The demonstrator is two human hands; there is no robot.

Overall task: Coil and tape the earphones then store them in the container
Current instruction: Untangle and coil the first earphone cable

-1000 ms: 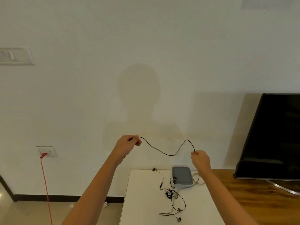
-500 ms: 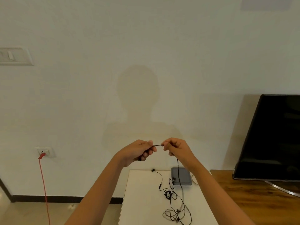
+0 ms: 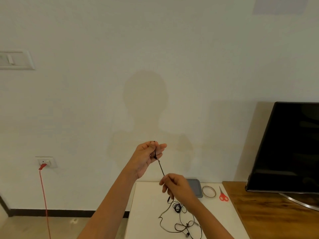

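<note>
My left hand [image 3: 148, 156] is raised in front of the wall and pinches the end of the black earphone cable [image 3: 161, 167]. The cable runs taut down to my right hand [image 3: 175, 187], which grips it lower, just above the white table [image 3: 146, 213]. Below my right hand the rest of the earphones [image 3: 179, 219] lies in loose tangled loops on the table, with an earbud near the front edge. A grey container [image 3: 196, 188] sits at the table's back, partly hidden by my right hand. A roll of tape [image 3: 208, 191] lies beside it.
Red-handled scissors [image 3: 223, 195] lie right of the tape. A wooden cabinet [image 3: 269, 214] with a black television [image 3: 286, 149] stands on the right. A red cord [image 3: 44, 195] hangs from a wall socket at the left.
My hands, close together at chest height half a second ago, have parted: the left rose slightly, the right slid down along the cable toward the table. The camera tilted down a little.
</note>
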